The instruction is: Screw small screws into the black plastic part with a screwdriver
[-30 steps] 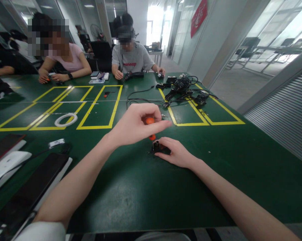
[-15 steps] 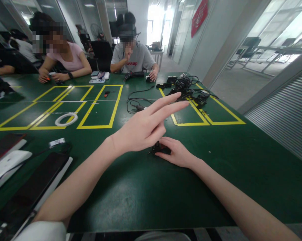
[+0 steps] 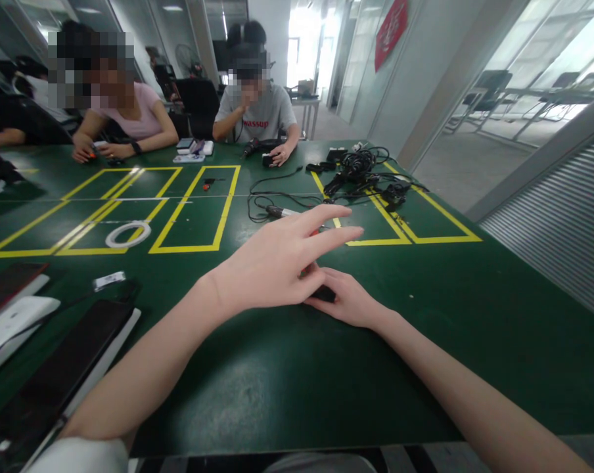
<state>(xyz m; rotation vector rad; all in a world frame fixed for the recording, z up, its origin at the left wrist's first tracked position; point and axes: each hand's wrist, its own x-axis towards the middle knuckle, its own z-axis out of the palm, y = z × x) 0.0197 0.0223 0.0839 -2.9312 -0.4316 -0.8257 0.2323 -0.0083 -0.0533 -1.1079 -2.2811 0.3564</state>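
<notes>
My left hand [image 3: 280, 259] is over the table just in front of me, two fingers stretched forward and its lower fingers curled together. Specks of red-orange show between its fingers; what they grip is mostly hidden. Close against it, my right hand [image 3: 349, 299] rests on the green table [image 3: 257, 381]. Its thumb and fingers are closed around a small black object [image 3: 328, 293], largely covered by both hands, so its kind does not show.
Beyond my hands lie a black cable with a grey-and-black handle [image 3: 280, 211] and a tangled heap of black cables [image 3: 356, 167]. A white ring [image 3: 128, 234] sits left, near yellow tape outlines. Black-topped devices [image 3: 75, 368] line the near left. Co-workers sit opposite.
My left hand has dipped slightly, its extended fingers spreading and bending, and now covers more of the black object. My right hand stays in place. The co-worker's hand opposite has shifted left.
</notes>
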